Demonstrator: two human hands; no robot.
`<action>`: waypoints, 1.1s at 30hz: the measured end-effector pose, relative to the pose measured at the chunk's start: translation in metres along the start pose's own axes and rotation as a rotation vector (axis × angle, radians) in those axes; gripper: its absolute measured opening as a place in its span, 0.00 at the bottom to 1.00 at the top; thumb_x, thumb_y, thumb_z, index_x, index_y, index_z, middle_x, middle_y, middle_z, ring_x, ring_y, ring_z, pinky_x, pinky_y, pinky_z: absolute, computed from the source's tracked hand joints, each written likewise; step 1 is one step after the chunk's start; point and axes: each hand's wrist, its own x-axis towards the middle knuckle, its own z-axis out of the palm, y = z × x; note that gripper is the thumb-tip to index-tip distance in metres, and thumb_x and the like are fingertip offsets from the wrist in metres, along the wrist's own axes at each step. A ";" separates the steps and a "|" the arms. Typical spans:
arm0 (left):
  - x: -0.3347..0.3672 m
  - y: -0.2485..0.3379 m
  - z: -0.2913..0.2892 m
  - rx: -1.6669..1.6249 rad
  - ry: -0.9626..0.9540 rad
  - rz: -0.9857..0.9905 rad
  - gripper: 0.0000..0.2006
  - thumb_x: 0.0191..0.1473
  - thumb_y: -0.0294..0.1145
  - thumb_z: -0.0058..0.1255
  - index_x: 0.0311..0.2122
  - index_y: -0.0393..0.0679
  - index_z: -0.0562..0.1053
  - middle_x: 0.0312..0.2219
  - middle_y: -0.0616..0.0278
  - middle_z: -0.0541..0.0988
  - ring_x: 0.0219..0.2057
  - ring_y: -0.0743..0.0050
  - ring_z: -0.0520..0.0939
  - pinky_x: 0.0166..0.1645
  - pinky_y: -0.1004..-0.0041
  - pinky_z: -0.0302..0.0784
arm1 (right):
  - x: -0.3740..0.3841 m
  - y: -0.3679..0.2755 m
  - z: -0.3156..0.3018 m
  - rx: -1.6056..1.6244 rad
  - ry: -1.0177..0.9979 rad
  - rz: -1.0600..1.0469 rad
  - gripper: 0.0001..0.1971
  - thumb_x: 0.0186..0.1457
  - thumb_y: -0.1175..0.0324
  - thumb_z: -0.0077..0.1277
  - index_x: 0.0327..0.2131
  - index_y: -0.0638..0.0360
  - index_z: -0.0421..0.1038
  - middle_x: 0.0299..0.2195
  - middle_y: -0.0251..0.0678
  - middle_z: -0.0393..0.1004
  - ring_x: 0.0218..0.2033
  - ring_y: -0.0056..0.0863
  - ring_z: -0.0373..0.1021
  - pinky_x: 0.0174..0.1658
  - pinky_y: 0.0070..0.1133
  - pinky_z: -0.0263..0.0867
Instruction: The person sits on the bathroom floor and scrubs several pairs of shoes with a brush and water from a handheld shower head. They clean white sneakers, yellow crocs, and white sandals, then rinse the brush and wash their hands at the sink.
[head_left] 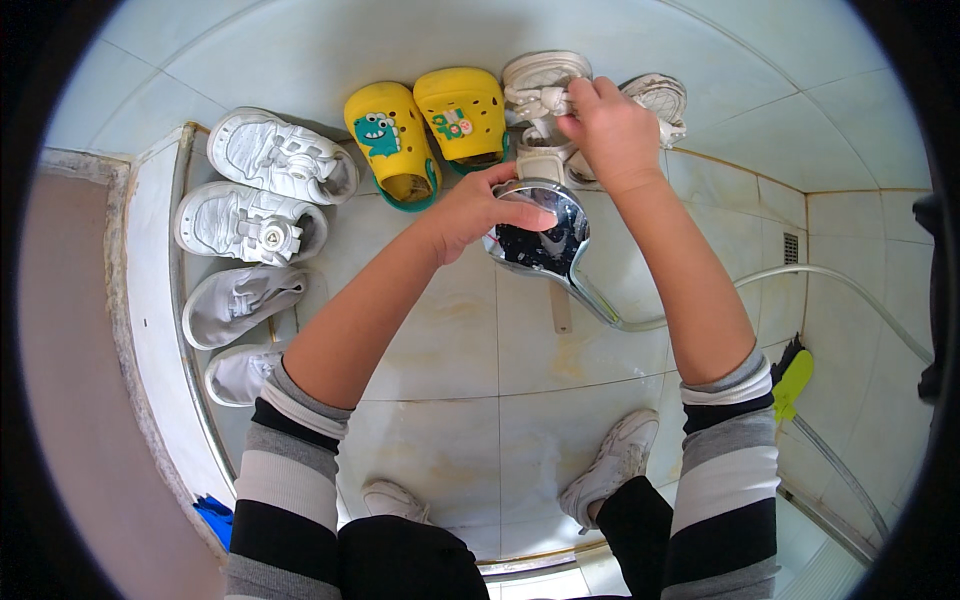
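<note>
My left hand [472, 212] grips a chrome shower head [548, 245], thumb across its dark back, its handle slanting down to the right. A pale beige piece [542, 168] shows just above the shower head, and a beige strip [560, 308] pokes out below it; whether they are one thing I cannot tell. Bent over a white sandal [545, 75] at the far wall, my right hand [618, 135] has its fingers closed at the sandal's strap; the fingertips are partly hidden. Another white sandal [660, 97] leans on the wall to the right, partly behind that hand.
Yellow clogs [395, 130] with green trim stand left of the sandals. Several white shoes [250, 222] line the left ledge. A pale hose [850, 278] runs right from the shower head. A green-headed brush [793, 385] leans at the right. Tiled walls enclose the floor [430, 340].
</note>
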 end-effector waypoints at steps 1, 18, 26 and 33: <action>0.000 0.000 0.000 0.003 -0.001 -0.006 0.34 0.32 0.38 0.69 0.49 0.48 0.72 0.38 0.67 0.79 0.40 0.77 0.77 0.45 0.75 0.69 | 0.000 0.001 -0.002 0.039 -0.018 0.030 0.16 0.39 0.62 0.62 0.33 0.51 0.69 0.26 0.33 0.71 0.26 0.35 0.73 0.25 0.30 0.69; 0.004 -0.006 -0.005 0.028 -0.009 0.005 0.34 0.31 0.42 0.69 0.49 0.49 0.71 0.37 0.67 0.79 0.39 0.77 0.77 0.36 0.74 0.71 | 0.000 0.004 -0.002 0.252 -0.058 0.256 0.19 0.42 0.64 0.63 0.38 0.57 0.71 0.30 0.39 0.75 0.27 0.36 0.73 0.31 0.30 0.69; 0.000 -0.002 0.000 -0.011 0.002 0.003 0.34 0.31 0.38 0.69 0.50 0.48 0.71 0.39 0.66 0.79 0.41 0.76 0.77 0.44 0.74 0.70 | -0.014 0.001 -0.014 0.064 -0.075 0.122 0.24 0.43 0.56 0.62 0.46 0.44 0.69 0.27 0.31 0.73 0.25 0.33 0.73 0.27 0.28 0.69; -0.021 0.011 0.010 -0.004 0.041 -0.047 0.35 0.32 0.36 0.69 0.50 0.44 0.71 0.40 0.64 0.78 0.42 0.74 0.77 0.50 0.73 0.69 | -0.049 -0.004 -0.043 0.353 0.139 0.164 0.15 0.50 0.63 0.56 0.43 0.48 0.70 0.27 0.31 0.71 0.21 0.29 0.70 0.24 0.24 0.66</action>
